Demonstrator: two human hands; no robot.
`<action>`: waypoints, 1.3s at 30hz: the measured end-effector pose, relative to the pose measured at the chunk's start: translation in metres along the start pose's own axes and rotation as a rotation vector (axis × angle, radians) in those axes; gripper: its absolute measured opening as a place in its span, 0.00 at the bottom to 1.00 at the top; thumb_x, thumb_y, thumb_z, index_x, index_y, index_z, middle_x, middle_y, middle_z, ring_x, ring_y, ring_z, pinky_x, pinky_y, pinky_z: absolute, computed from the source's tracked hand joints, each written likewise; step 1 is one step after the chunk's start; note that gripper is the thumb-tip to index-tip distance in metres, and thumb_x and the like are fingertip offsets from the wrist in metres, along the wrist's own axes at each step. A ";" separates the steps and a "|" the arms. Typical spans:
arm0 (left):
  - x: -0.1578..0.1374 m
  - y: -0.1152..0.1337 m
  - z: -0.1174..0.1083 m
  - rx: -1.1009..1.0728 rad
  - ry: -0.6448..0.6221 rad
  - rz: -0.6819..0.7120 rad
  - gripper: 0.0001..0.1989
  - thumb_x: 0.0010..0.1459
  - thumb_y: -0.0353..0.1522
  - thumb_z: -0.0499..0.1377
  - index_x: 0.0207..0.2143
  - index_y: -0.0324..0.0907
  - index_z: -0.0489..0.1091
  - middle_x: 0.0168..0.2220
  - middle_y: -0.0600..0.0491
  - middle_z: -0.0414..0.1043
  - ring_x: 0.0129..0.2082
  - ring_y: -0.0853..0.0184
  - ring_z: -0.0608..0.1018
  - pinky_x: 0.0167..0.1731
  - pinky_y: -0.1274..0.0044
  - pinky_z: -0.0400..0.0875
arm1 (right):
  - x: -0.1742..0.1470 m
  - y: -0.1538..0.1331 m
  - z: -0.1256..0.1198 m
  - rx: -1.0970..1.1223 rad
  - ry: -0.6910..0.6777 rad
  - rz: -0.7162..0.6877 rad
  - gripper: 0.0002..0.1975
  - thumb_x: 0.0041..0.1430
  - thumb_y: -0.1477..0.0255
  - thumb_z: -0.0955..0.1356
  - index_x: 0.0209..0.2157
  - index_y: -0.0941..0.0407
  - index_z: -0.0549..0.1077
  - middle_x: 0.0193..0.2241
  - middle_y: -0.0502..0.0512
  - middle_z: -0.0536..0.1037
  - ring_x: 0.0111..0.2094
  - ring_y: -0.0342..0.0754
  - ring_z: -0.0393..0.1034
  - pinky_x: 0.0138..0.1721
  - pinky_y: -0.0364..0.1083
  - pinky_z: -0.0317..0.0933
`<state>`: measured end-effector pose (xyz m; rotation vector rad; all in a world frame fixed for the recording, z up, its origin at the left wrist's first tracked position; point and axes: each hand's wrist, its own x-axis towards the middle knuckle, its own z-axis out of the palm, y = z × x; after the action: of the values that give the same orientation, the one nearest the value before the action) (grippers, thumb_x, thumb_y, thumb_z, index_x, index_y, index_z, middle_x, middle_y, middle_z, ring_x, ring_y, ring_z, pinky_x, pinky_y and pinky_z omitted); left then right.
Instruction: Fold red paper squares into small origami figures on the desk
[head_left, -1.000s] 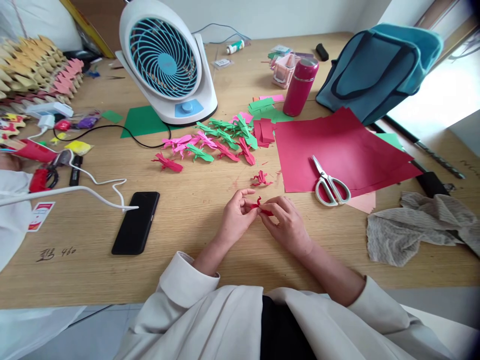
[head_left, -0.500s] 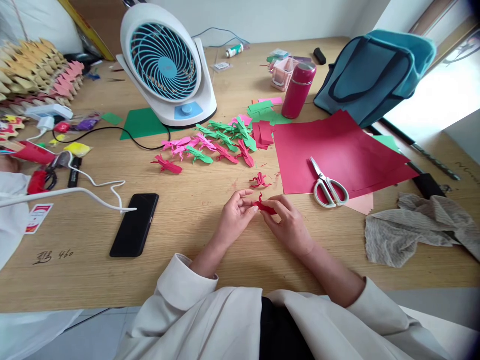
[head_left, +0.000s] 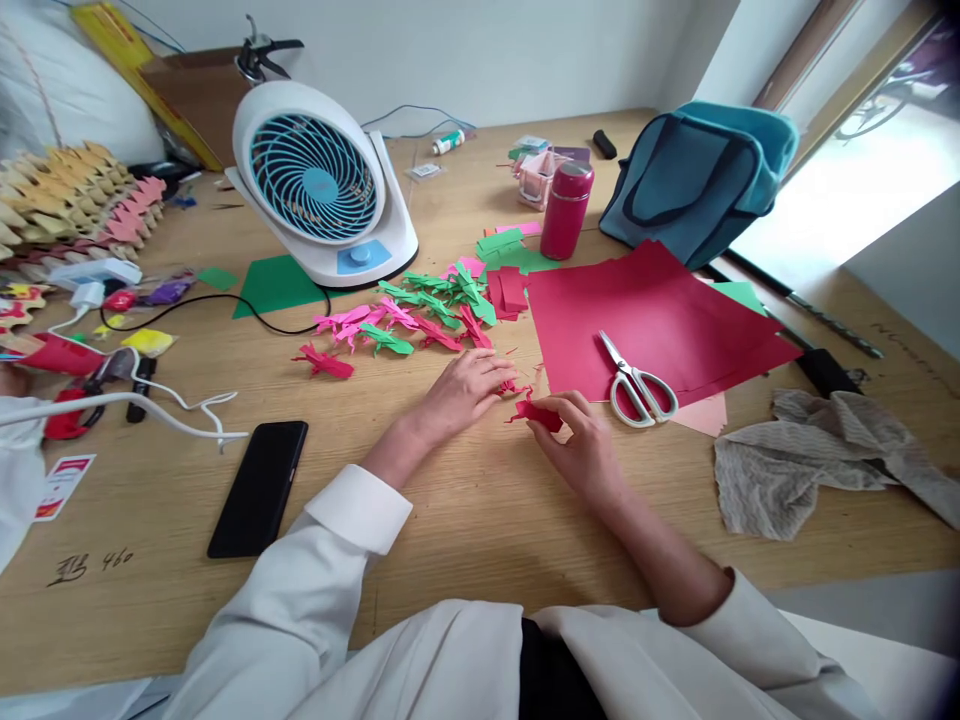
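Between the thumb and fingers of my right hand (head_left: 581,445) is a red paper figure (head_left: 541,414), folded, with thin curled strips sticking out at its left end. My left hand (head_left: 466,385) reaches palm down, fingers stretched out, with its fingertips at a small heap of curled red paper strips (head_left: 508,388). Whether it touches a strip is hard to see. Beyond it lie several folded paper figures in green (head_left: 386,340), pink (head_left: 346,324) and red (head_left: 324,362). White-handled scissors (head_left: 641,390) rest on large red paper sheets (head_left: 660,320) to the right.
A white fan (head_left: 322,190) stands at the back left, beside a green sheet (head_left: 274,285). A red flask (head_left: 567,212) and a blue bag (head_left: 686,185) are behind the red sheets. A black phone (head_left: 259,490) lies left, a grey cloth (head_left: 795,460) right. Another person's sleeve (head_left: 19,470) shows at the left edge.
My left hand has let go of the red paper figure and moved forward to the heap of curled strips. My right hand still pinches the figure. The camera view has shifted slightly.
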<state>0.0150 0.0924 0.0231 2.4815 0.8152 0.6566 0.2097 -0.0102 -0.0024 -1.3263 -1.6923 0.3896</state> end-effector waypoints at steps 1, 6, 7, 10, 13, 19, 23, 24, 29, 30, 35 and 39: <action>0.006 -0.004 0.000 0.010 -0.052 0.028 0.15 0.57 0.25 0.60 0.46 0.47 0.75 0.52 0.49 0.75 0.58 0.56 0.69 0.59 0.61 0.60 | 0.001 0.000 -0.001 -0.011 0.003 0.009 0.09 0.59 0.76 0.69 0.42 0.53 0.74 0.37 0.54 0.74 0.34 0.47 0.72 0.38 0.47 0.71; 0.019 -0.018 -0.002 0.084 -0.228 0.126 0.12 0.64 0.28 0.54 0.46 0.44 0.75 0.49 0.48 0.76 0.51 0.61 0.72 0.53 0.67 0.67 | 0.003 0.001 -0.002 -0.025 -0.008 0.037 0.09 0.60 0.75 0.69 0.43 0.53 0.74 0.37 0.54 0.75 0.37 0.47 0.73 0.40 0.47 0.71; 0.019 -0.020 -0.003 0.098 -0.251 0.139 0.12 0.65 0.28 0.53 0.46 0.43 0.75 0.49 0.47 0.76 0.49 0.62 0.72 0.51 0.69 0.67 | 0.003 0.001 -0.002 -0.021 -0.013 0.040 0.09 0.60 0.75 0.69 0.43 0.53 0.74 0.38 0.54 0.75 0.37 0.47 0.73 0.40 0.47 0.71; 0.018 -0.025 -0.005 0.128 -0.277 0.138 0.10 0.65 0.29 0.54 0.44 0.42 0.74 0.46 0.47 0.76 0.46 0.62 0.72 0.48 0.71 0.68 | 0.003 0.001 -0.001 -0.009 -0.023 0.053 0.09 0.61 0.75 0.68 0.43 0.52 0.74 0.38 0.54 0.75 0.38 0.48 0.73 0.40 0.47 0.71; 0.016 -0.027 -0.004 0.142 -0.265 0.111 0.09 0.64 0.29 0.55 0.42 0.41 0.75 0.43 0.48 0.74 0.44 0.63 0.71 0.45 0.73 0.67 | 0.003 0.001 -0.002 -0.008 -0.022 0.059 0.09 0.61 0.75 0.68 0.43 0.52 0.74 0.38 0.54 0.75 0.37 0.48 0.73 0.40 0.47 0.71; 0.007 -0.018 -0.001 0.129 -0.197 0.036 0.07 0.62 0.30 0.58 0.42 0.41 0.74 0.41 0.49 0.72 0.44 0.62 0.72 0.46 0.71 0.67 | 0.004 0.003 -0.002 -0.043 -0.013 0.057 0.09 0.60 0.75 0.69 0.42 0.53 0.75 0.37 0.54 0.76 0.37 0.48 0.74 0.40 0.47 0.71; -0.005 -0.007 -0.002 0.102 -0.105 -0.028 0.04 0.61 0.29 0.59 0.39 0.41 0.73 0.39 0.51 0.75 0.44 0.62 0.73 0.49 0.70 0.66 | 0.003 0.004 0.000 -0.049 -0.023 0.053 0.09 0.60 0.75 0.69 0.43 0.53 0.75 0.38 0.55 0.75 0.38 0.48 0.74 0.40 0.47 0.71; -0.007 -0.005 -0.002 0.105 -0.094 -0.044 0.04 0.61 0.29 0.59 0.39 0.41 0.73 0.39 0.51 0.75 0.44 0.62 0.73 0.49 0.69 0.66 | 0.003 0.004 0.000 -0.051 -0.023 0.049 0.09 0.60 0.75 0.70 0.43 0.53 0.75 0.38 0.55 0.75 0.38 0.48 0.74 0.40 0.47 0.71; -0.012 0.006 0.002 0.138 -0.054 -0.070 0.09 0.61 0.30 0.60 0.44 0.43 0.72 0.43 0.51 0.75 0.46 0.61 0.72 0.51 0.68 0.64 | 0.008 0.002 -0.009 -0.057 0.026 0.056 0.09 0.60 0.75 0.70 0.43 0.53 0.75 0.37 0.54 0.76 0.34 0.46 0.72 0.39 0.47 0.70; -0.011 0.010 0.005 0.141 -0.049 -0.064 0.08 0.61 0.32 0.60 0.44 0.43 0.73 0.43 0.51 0.75 0.46 0.61 0.72 0.51 0.68 0.64 | 0.010 0.002 -0.012 -0.060 0.049 0.068 0.09 0.60 0.75 0.69 0.42 0.53 0.75 0.37 0.54 0.76 0.33 0.46 0.72 0.38 0.47 0.70; -0.004 0.032 0.028 0.194 -0.013 -0.107 0.16 0.59 0.40 0.62 0.47 0.44 0.72 0.46 0.49 0.73 0.47 0.59 0.70 0.48 0.67 0.65 | 0.020 0.001 -0.028 -0.130 0.178 0.096 0.07 0.59 0.75 0.70 0.40 0.52 0.76 0.35 0.53 0.78 0.33 0.47 0.73 0.38 0.48 0.69; 0.003 0.043 0.049 0.267 -0.012 -0.190 0.17 0.58 0.43 0.62 0.47 0.44 0.71 0.50 0.49 0.73 0.49 0.57 0.69 0.46 0.66 0.63 | 0.023 0.001 -0.032 -0.145 0.198 0.088 0.07 0.58 0.75 0.70 0.40 0.52 0.76 0.35 0.53 0.78 0.35 0.48 0.74 0.39 0.49 0.69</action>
<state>0.0621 0.0505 0.0084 2.5920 1.1846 0.4923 0.2360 0.0015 0.0236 -1.4977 -1.5236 0.1811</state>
